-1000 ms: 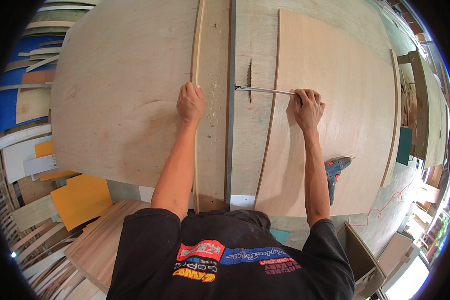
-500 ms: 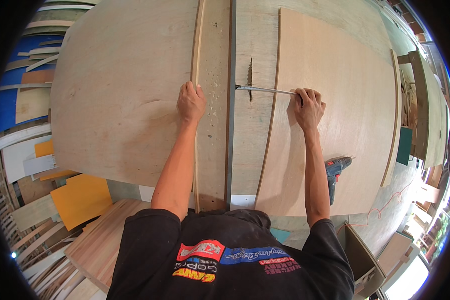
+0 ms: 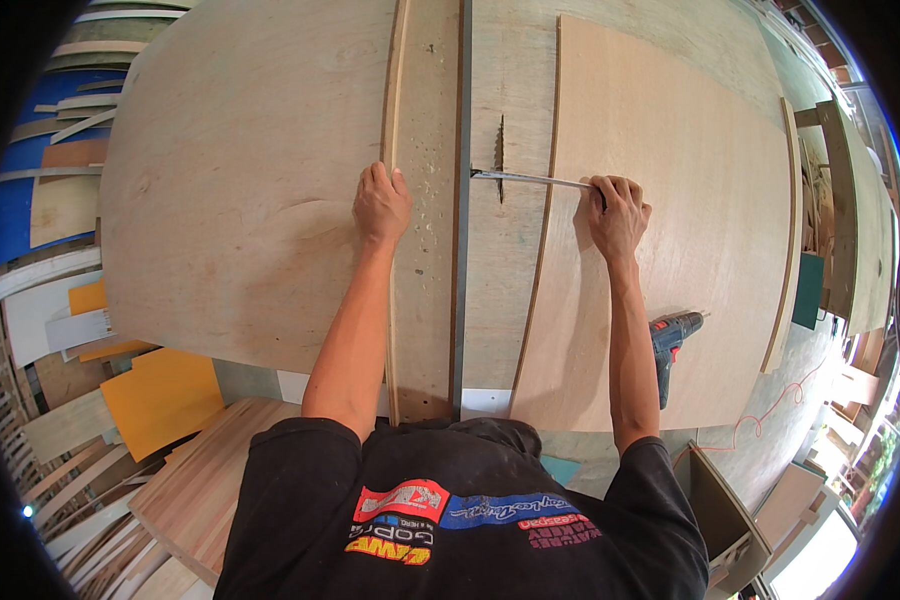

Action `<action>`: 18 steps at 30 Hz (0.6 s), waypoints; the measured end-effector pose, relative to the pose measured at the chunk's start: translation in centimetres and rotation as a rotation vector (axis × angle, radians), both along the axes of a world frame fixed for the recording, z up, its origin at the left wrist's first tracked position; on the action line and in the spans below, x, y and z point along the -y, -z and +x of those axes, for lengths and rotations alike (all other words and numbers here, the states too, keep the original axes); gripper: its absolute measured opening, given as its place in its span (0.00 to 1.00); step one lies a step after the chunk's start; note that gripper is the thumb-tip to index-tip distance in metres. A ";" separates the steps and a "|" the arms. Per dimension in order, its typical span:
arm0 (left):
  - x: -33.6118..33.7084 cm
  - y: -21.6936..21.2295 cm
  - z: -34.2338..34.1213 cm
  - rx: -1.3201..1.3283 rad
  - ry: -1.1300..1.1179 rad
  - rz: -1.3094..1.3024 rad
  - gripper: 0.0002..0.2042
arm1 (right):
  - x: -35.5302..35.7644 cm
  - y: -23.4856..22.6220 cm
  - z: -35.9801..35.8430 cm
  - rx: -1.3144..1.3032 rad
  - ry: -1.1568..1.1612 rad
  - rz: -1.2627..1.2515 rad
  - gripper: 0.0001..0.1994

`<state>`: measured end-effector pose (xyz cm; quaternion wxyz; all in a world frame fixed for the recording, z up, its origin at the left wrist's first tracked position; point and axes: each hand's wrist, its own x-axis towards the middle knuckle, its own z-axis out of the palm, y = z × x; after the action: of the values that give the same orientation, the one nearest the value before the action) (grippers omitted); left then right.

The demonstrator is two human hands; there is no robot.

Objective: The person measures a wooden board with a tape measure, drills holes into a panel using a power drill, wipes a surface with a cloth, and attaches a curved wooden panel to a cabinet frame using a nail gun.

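Note:
My left hand (image 3: 382, 207) is closed at the pale wooden strip (image 3: 395, 110), its thumb lying along the strip and its fingers curled at the edge. In my right hand (image 3: 620, 215) is a tape measure, its case mostly hidden by my fingers. The tape's metal blade (image 3: 540, 180) runs left across a toothed saw blade (image 3: 501, 140) that stands up through the tabletop. Its hooked end meets the long dark metal bar (image 3: 462, 280). Between strip and bar lies a board (image 3: 425, 330) with holes and wood chips on it.
A large plywood sheet (image 3: 230, 200) spreads left of the strip; another wooden panel (image 3: 670, 140) lies under my right forearm. A cordless drill (image 3: 670, 345) rests on that panel beside the forearm. Offcuts and a yellow board (image 3: 160, 400) are stacked lower left. An orange cord (image 3: 760, 425) trails at right.

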<state>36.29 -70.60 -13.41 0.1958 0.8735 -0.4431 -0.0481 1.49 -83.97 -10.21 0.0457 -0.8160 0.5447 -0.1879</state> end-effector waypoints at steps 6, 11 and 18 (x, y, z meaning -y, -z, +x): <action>0.0 -0.1 -0.1 0.014 0.002 -0.009 0.14 | 0.0 -0.2 0.0 -0.004 0.002 0.004 0.06; 0.0 -0.1 -0.1 0.013 -0.001 -0.021 0.14 | 0.2 -0.2 -0.2 -0.012 -0.013 0.028 0.06; 0.1 0.0 0.0 0.019 0.018 -0.046 0.13 | 0.4 -0.7 -0.1 -0.029 -0.008 0.072 0.06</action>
<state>36.27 -70.69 -13.37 0.2113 0.8652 -0.4537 -0.0314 1.40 -84.37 -9.48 0.0682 -0.8186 0.5486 -0.1562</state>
